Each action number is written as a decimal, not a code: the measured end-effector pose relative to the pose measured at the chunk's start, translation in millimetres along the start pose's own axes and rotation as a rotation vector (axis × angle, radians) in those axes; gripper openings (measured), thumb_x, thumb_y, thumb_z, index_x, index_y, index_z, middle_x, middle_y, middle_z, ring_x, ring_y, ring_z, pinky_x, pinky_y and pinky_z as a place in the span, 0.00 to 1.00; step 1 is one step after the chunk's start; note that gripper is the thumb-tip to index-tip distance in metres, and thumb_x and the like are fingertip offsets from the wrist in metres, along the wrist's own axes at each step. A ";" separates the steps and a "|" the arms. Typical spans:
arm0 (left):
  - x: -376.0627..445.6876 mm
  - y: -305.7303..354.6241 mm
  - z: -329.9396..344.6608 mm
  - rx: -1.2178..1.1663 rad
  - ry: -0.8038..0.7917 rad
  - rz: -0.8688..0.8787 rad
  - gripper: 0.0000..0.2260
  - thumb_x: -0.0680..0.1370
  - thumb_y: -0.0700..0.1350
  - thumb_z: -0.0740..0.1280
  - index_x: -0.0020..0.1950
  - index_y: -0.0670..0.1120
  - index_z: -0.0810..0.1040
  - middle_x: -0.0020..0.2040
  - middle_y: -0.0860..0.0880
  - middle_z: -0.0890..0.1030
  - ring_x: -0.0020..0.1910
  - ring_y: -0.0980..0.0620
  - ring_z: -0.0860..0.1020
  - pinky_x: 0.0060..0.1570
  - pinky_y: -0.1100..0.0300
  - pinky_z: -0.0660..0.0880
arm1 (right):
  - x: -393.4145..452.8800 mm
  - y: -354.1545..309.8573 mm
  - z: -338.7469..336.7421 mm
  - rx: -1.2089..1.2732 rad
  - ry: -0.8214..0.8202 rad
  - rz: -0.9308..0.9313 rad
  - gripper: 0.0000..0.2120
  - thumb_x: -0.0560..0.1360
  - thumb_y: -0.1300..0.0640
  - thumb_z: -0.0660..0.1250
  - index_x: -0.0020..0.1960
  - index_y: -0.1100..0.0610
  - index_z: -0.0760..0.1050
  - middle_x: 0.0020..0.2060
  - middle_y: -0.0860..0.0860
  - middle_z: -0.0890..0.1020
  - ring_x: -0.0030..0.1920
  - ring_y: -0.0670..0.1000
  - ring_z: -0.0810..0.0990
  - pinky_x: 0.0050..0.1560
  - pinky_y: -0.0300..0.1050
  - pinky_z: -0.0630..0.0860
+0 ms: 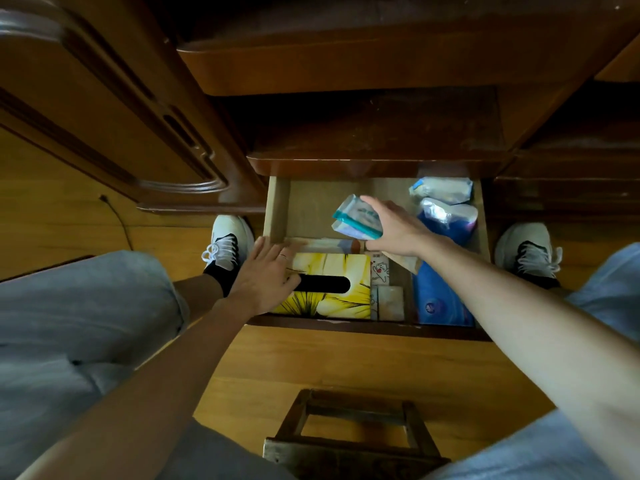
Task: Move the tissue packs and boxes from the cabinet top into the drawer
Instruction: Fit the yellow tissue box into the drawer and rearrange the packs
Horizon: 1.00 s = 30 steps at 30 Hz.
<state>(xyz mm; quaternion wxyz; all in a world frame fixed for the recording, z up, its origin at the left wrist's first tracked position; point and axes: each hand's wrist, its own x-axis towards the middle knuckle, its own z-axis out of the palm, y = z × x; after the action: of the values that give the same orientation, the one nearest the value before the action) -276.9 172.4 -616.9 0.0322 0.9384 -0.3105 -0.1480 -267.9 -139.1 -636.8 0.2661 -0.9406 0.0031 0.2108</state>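
The wooden drawer (277, 209) stands pulled out below the cabinet top (374, 129). My right hand (398, 230) holds a teal-edged tissue pack (356, 218) above the drawer's middle. My left hand (266, 271) lies flat on the left end of a yellow flower-print tissue box (332, 289) at the drawer's front, fingers spread. A blue tissue pack (436, 299) lies along the right side. Two clear-wrapped packs (441, 190) sit at the back right. Small packs (389, 299) fill the gap beside the yellow box.
A small wooden stool (353, 434) stands on the wood floor in front of the drawer. My two white sneakers (228, 240) flank the drawer. A carved cabinet door (104, 116) is on the left, and a dark cable (117, 216) trails on the floor.
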 end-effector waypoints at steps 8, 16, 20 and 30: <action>-4.7 -0.9 15.3 -0.072 0.139 -0.028 0.24 0.81 0.62 0.56 0.69 0.47 0.72 0.65 0.49 0.75 0.70 0.46 0.69 0.75 0.45 0.58 | 70.2 -45.8 15.6 -0.174 -0.030 -0.122 0.53 0.68 0.51 0.78 0.80 0.44 0.47 0.72 0.53 0.68 0.66 0.55 0.70 0.59 0.57 0.74; -4.2 -0.9 29.4 -0.128 0.135 -0.058 0.23 0.84 0.60 0.52 0.73 0.49 0.67 0.70 0.51 0.71 0.74 0.48 0.63 0.75 0.44 0.58 | 117.7 -57.8 42.0 -0.171 -0.179 -0.022 0.42 0.74 0.43 0.72 0.80 0.51 0.55 0.79 0.55 0.60 0.79 0.61 0.54 0.76 0.70 0.54; -2.9 -1.3 31.0 -0.128 0.149 -0.054 0.22 0.84 0.60 0.53 0.72 0.48 0.69 0.69 0.51 0.73 0.73 0.49 0.65 0.74 0.45 0.58 | 123.1 -53.1 40.8 -0.061 -0.117 0.007 0.37 0.74 0.53 0.75 0.78 0.53 0.62 0.78 0.59 0.64 0.79 0.62 0.54 0.78 0.67 0.51; -3.7 -1.5 31.3 -0.143 0.142 -0.059 0.24 0.84 0.61 0.52 0.72 0.48 0.68 0.70 0.51 0.72 0.74 0.49 0.64 0.74 0.46 0.58 | 111.9 -59.3 32.4 0.174 -0.140 0.107 0.41 0.74 0.35 0.70 0.81 0.44 0.56 0.80 0.52 0.62 0.76 0.60 0.64 0.69 0.64 0.68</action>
<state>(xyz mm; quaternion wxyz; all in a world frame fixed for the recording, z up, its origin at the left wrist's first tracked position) -288.2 176.9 -646.0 0.1165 0.9507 -0.2682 -0.1037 -171.7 -60.0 -676.7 0.3346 -0.8954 0.0531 0.2889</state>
